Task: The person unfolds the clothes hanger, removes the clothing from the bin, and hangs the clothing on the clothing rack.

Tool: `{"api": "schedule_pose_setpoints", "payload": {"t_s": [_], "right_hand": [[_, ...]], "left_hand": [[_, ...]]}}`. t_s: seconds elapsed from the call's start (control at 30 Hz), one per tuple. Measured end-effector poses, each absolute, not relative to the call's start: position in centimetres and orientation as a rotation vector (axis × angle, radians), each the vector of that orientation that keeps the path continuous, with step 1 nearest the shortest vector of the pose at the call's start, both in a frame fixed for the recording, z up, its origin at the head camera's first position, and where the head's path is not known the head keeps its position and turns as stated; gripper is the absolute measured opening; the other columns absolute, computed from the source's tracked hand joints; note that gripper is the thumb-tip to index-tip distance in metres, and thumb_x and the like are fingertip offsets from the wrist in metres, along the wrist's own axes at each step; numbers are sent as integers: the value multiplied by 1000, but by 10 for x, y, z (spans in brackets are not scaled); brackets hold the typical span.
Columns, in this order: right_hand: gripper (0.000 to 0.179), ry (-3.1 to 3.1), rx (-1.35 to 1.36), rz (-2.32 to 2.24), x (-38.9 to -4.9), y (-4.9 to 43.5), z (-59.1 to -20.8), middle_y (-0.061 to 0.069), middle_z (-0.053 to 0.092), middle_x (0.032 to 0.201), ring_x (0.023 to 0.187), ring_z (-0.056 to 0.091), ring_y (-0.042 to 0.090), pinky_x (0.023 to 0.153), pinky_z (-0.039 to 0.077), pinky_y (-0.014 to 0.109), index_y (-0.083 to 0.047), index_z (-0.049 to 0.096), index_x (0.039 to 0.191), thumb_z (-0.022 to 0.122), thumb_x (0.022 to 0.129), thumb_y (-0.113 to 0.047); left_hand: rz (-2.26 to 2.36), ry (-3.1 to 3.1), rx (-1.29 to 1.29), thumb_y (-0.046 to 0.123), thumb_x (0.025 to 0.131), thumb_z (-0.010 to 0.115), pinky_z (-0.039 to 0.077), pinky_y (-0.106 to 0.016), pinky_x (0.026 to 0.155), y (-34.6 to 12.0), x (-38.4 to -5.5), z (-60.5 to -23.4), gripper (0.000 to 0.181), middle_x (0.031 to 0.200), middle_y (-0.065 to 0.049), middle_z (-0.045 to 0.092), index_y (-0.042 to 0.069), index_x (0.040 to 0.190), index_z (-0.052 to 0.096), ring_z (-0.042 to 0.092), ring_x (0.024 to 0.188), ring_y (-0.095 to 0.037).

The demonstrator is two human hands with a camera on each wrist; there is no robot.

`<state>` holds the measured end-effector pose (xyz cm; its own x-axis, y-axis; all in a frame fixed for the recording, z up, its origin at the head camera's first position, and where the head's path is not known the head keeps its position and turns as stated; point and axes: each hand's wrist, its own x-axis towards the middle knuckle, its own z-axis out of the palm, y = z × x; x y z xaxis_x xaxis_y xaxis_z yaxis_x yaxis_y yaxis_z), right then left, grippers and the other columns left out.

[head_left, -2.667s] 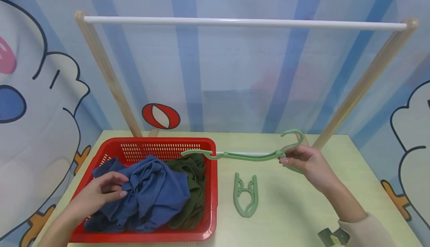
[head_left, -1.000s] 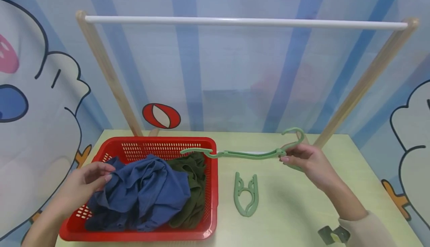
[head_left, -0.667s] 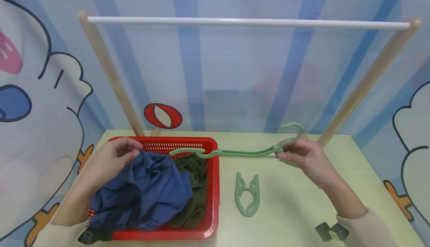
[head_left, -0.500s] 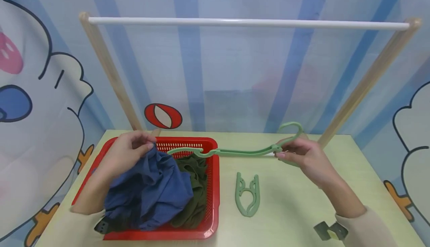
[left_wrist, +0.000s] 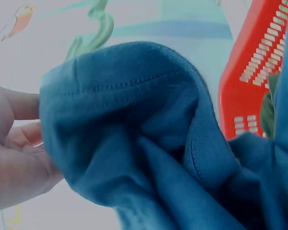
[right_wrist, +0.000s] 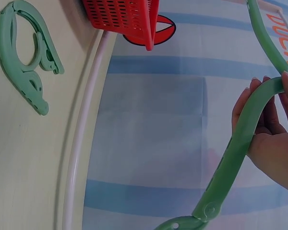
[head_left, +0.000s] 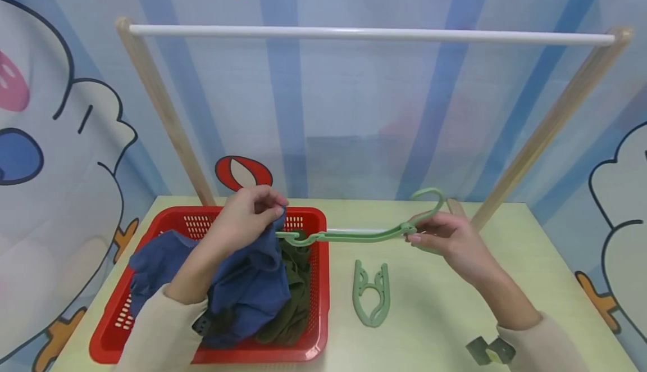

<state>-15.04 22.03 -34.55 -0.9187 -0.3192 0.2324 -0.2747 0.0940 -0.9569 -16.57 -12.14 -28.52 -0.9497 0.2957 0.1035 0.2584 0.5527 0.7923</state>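
Observation:
My left hand [head_left: 247, 220] pinches the hemmed edge of a blue garment [head_left: 253, 282] and lifts it above the basket. In the left wrist view that hem [left_wrist: 120, 88] curves into an open loop. My right hand [head_left: 452, 243] grips a green folding hanger [head_left: 359, 237] near its hook, with the arms spread out sideways. The hanger's left tip is hidden at the blue cloth; I cannot tell whether it is inside the opening. In the right wrist view the hanger's arm [right_wrist: 235, 148] runs past my fingers.
The red basket [head_left: 313, 355] also holds a dark green garment [head_left: 290, 316]. A second green hanger [head_left: 371, 293] lies folded on the pale table [head_left: 429, 327]. Behind stands a wooden rack with a white top rail [head_left: 364, 33] and a low bar.
From the basket's left side, my left hand has taken hold of the blue garment and brought its edge up and right to the hanger's left end. The hanger has shifted slightly.

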Motion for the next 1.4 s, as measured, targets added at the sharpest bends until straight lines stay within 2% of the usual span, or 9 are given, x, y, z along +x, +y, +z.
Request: {"api": "schedule_pose_setpoints", "payload": {"t_s": [0.23,0.37,0.8,1.0,1.2,1.4], "right_hand": [[20,2397,-583,-1948,-151,213,-348,1,66,87,81,65,15,73,53,30,10,60,99,65,81,2],[21,2426,-581,-1934,-151,211,-349,0,66,87,80,65,14,72,53,30,12,59,99,65,81,2],[19,2333,-573,-1967,-150,205,-352,1,64,90,84,63,14,75,52,28,8,59,102,62,84,1],[16,2335,-598,-1990,-150,210,-354,-1,63,90,83,63,12,74,51,27,1,62,100,61,84,3],[16,2305,-638,-2023,-151,211,-355,0,64,89,82,62,12,74,51,26,1,62,99,60,84,5],[14,2321,-620,-2045,-153,214,-356,0,64,88,81,62,12,73,52,26,1,62,96,60,83,6]], "left_hand": [[1387,2713,472,1,88,57,50,-30,67,-104,-165,-285,11,87,-11,60,0,97,62,56,77,-21],[1386,2702,487,1,88,57,48,-29,64,-101,-165,-286,10,85,-10,60,0,96,62,56,76,-20],[1421,2673,576,0,87,57,47,-28,62,-86,-163,-292,9,86,-7,60,2,94,62,55,75,-18],[1310,2664,638,0,87,58,48,-27,65,-84,-164,-296,6,83,-5,59,2,91,61,54,74,-17],[1221,2627,706,7,87,61,48,-30,72,-99,-167,-291,8,88,-2,61,6,95,63,56,80,-16],[1249,2559,817,11,82,68,49,-33,77,-129,-169,-289,21,95,-4,64,4,102,65,58,85,-17]]}}
